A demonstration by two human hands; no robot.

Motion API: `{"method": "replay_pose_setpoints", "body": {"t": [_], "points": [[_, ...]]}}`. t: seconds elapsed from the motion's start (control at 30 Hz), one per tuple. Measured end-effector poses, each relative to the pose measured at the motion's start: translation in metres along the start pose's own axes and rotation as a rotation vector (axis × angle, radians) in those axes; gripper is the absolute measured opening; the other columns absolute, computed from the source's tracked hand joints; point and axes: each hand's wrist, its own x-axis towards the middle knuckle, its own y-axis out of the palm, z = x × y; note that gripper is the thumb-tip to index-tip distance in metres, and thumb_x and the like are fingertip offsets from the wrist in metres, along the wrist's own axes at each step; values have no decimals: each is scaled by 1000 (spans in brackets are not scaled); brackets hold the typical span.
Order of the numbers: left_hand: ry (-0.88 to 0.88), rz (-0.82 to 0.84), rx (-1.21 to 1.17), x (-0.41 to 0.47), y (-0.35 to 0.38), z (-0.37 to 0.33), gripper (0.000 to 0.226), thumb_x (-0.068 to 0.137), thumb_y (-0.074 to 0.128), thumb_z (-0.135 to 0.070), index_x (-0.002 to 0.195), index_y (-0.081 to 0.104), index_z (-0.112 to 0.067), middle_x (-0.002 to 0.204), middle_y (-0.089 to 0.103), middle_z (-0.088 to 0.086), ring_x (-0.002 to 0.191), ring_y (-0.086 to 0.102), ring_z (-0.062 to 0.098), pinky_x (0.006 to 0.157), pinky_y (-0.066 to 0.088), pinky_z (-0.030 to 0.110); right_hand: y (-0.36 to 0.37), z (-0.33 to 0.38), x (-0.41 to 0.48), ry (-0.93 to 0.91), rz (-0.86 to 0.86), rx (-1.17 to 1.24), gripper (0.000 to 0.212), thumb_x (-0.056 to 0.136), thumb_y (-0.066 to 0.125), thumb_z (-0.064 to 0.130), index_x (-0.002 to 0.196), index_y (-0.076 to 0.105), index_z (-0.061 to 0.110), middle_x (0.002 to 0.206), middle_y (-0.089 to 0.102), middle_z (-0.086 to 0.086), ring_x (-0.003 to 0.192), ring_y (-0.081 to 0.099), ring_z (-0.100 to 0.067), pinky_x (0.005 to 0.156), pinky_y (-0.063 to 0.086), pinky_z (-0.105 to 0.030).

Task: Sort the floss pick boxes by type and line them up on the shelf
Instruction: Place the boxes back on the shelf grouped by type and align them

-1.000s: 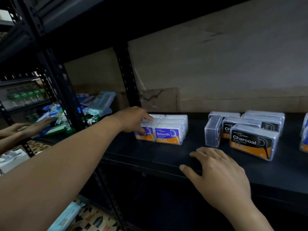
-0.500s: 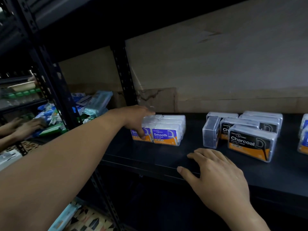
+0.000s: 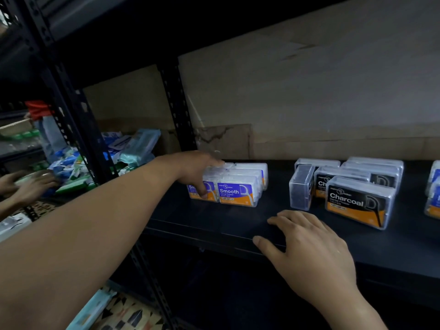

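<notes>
Head view: L hand (image 3: 197, 172) grips leftmost of Smooth boxes (image 3: 238, 190).
Thumb on label, fingers over lid. Right of Smooth boxes, past bare shelf (image 3: 238, 222) gap: Charcoal boxes (image 3: 357, 202), one clear box (image 3: 301, 190) on end, dark contents. R hand (image 3: 307, 246) flat, fingers spread, holding nothing, on shelf front edge.

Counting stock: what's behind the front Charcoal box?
Behind the front Charcoal box, another Charcoal box, partly covered, then more clear-lidded boxes; their labels and count are mostly hidden.
</notes>
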Motion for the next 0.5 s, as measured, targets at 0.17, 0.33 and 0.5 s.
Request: {"method": "replay_pose_setpoints", "body": {"t": [0.17, 0.33, 0.5], "points": [[16, -79, 20, -7, 2, 2, 94, 55, 89, -52, 137, 51, -25, 125, 55, -3, 113, 53, 18, 95, 46, 34, -1, -2, 0, -17, 10, 18, 61, 86, 33, 77, 133, 52, 43, 138, 46, 23, 133, 37, -3, 106, 30, -24], [29, -153, 60, -13, 10, 6, 81, 61, 84, -59, 128, 62, -20, 119, 59, -2, 110, 55, 19, 94, 46, 32, -1, -2, 0, -26, 4, 26, 62, 86, 32, 77, 135, 49, 43, 140, 44, 24, 134, 35, -3, 107, 29, -24], [32, -152, 47, -16, 9, 5, 83, 64, 83, -60, 134, 60, -21, 122, 57, -2, 113, 54, 19, 95, 44, 31, -1, -1, 0, -26, 1, 16, 61, 86, 33, 77, 133, 52, 43, 138, 46, 24, 132, 37, -3, 105, 31, -23]]}}
